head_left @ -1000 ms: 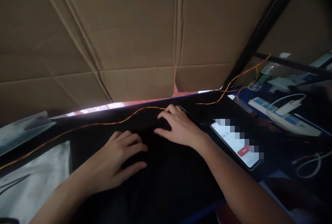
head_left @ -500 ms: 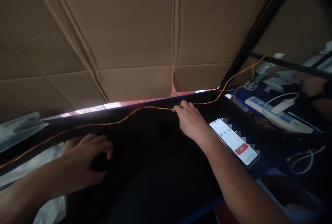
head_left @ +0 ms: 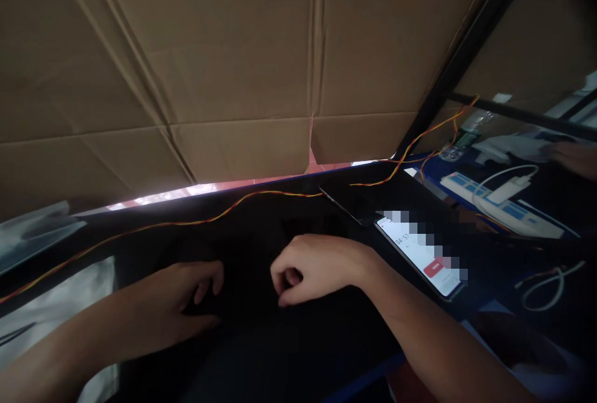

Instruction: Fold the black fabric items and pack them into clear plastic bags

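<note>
My left hand (head_left: 184, 294) hovers low over the black tabletop (head_left: 252, 353), its fingers bent and its thumb apart from them. No object shows between them. To its right is my right hand (head_left: 317, 269), with fingers curled in and the thumb tip close to them. Whatever it may hold is hidden. Beyond the right hand lies a thin, dark flat object (head_left: 342, 207) with a light edge; its kind cannot be made out. A twisted red-and-yellow wire (head_left: 233, 204) runs along the back of the table and is interrupted from sight at that object.
A phone (head_left: 420, 257) with a lit timer screen lies by my right forearm. Rightward are a white power strip (head_left: 504, 204), a plastic bottle (head_left: 466, 135) and another person's hand (head_left: 578, 157). Cardboard (head_left: 233, 48) walls the back. Clear plastic (head_left: 40, 232) and white cloth (head_left: 88, 291) are left.
My right hand has drawn back from the wire toward me and to the left, uncovering the thin dark object. My left hand has shifted slightly right and nearer. Another person's hand has moved at far right.
</note>
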Demonstrator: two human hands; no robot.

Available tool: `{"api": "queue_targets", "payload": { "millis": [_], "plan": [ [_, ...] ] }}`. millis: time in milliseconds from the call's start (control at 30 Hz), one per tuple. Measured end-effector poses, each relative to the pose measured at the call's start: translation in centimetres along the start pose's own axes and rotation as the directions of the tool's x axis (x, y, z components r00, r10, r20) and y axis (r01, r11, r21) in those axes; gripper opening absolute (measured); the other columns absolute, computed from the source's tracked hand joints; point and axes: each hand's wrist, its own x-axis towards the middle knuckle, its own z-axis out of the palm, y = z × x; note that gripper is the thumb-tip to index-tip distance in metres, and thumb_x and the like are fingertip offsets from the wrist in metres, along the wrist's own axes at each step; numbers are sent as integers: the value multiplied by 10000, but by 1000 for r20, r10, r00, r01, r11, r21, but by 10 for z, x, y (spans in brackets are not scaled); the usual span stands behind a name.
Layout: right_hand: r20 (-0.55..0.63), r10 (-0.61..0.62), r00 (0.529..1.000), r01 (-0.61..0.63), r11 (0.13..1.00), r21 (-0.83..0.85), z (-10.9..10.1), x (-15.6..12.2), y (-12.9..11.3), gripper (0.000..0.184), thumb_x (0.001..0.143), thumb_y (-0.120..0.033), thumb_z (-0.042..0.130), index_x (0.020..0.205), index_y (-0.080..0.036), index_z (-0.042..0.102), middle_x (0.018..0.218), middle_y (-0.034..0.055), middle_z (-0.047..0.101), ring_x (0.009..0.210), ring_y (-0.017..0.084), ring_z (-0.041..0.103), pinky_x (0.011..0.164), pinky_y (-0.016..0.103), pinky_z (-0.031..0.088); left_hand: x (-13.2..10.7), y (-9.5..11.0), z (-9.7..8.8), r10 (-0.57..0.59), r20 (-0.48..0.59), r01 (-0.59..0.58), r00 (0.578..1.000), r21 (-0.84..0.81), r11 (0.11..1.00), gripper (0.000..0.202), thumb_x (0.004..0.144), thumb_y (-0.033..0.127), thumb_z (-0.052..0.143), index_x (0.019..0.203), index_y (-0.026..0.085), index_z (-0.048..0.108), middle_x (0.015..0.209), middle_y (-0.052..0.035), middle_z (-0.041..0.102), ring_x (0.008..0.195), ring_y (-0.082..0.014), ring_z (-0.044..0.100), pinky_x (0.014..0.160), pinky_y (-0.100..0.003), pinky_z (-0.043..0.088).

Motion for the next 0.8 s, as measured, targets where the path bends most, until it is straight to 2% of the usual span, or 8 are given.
{"api": "queue_targets", "payload": {
  "millis": [100, 167, 267, 367, 500, 600, 733, 800],
  "plan": [
    [289, 45, 956, -85, 988, 129, -4, -4, -5, 189, 883, -421, 838, 882, -235, 809, 790, -58, 738, 711, 112, 681, 616, 224, 466, 1, -2, -4, -85, 196, 96, 977, -48, 994, 186, 854, 358, 774, 973, 267, 664, 832, 58, 703, 711, -188, 694, 583, -244, 488],
    [322, 82, 943, -138, 978, 154, -5, -5, -7, 250, 937, -468, 773, 884, -227, 816, 776, -44, 746, 694, 116, 672, 600, 227, 458, 5, 2, -10, -110, 204, 117, 973, -22, 993, 199, 941, 442, 708, 934, 250, 659, 809, 41, 692, 704, -192, 675, 598, -264, 465],
    [18, 70, 997, -72, 991, 111, -4, -2, -3, 260, 1007, -445, 684, 977, -226, 820, 752, -36, 720, 643, 111, 625, 590, 244, 436, 13, 13, -17, -101, 163, 98, 981, 25, 995, 304, 1071, 486, 513, 939, 250, 653, 769, 40, 669, 672, -187, 639, 612, -289, 427],
    [-290, 0, 957, -28, 995, -93, -1, 0, 7, 265, 937, -404, 787, 1154, -252, 793, 969, -1, 757, 823, 161, 682, 691, 280, 480, 18, 19, -19, -58, 113, 56, 992, 21, 998, 247, 1086, 418, 475, 1019, 257, 649, 866, 29, 711, 743, -195, 671, 660, -294, 458],
    [-435, 17, 900, -123, 968, -217, 4, 5, 24, 445, 814, -349, 907, 1235, -301, 770, 1194, 25, 743, 1065, 234, 709, 845, 335, 546, 19, 7, -13, -87, 72, 84, 994, 35, 996, 343, 1047, 487, 533, 1281, 244, 590, 855, 8, 702, 730, -213, 684, 653, -308, 494],
    [-611, 105, 784, -252, 954, -160, 5, 12, 33, 252, 971, -244, 714, 1219, -273, 749, 1198, 48, 725, 997, 220, 725, 857, 365, 566, 20, -6, -6, -90, 48, 88, 995, 44, 995, 634, 1002, 592, 584, 1505, 223, 470, 855, -2, 693, 700, -217, 690, 649, -320, 531],
    [-807, 152, 571, -385, 917, -100, 4, 21, 32, 387, 1052, -147, 473, 1418, -141, 598, 1392, 196, 580, 1178, 308, 659, 993, 485, 526, 22, -9, -3, -72, 19, 71, 997, 52, 996, 911, 976, 595, 630, 1709, 232, 228, 911, -16, 723, 737, -228, 721, 689, -337, 580],
    [-806, 104, 583, -347, 928, -132, 4, 22, 28, 364, 1057, -152, 482, 1397, -148, 611, 1366, 178, 597, 1190, 288, 648, 1011, 456, 521, 22, -5, -3, -72, -39, 74, 997, 75, 994, 977, 957, 599, 659, 1730, 242, 180, 1048, -56, 765, 840, -255, 758, 759, -366, 611]
  ]
}}
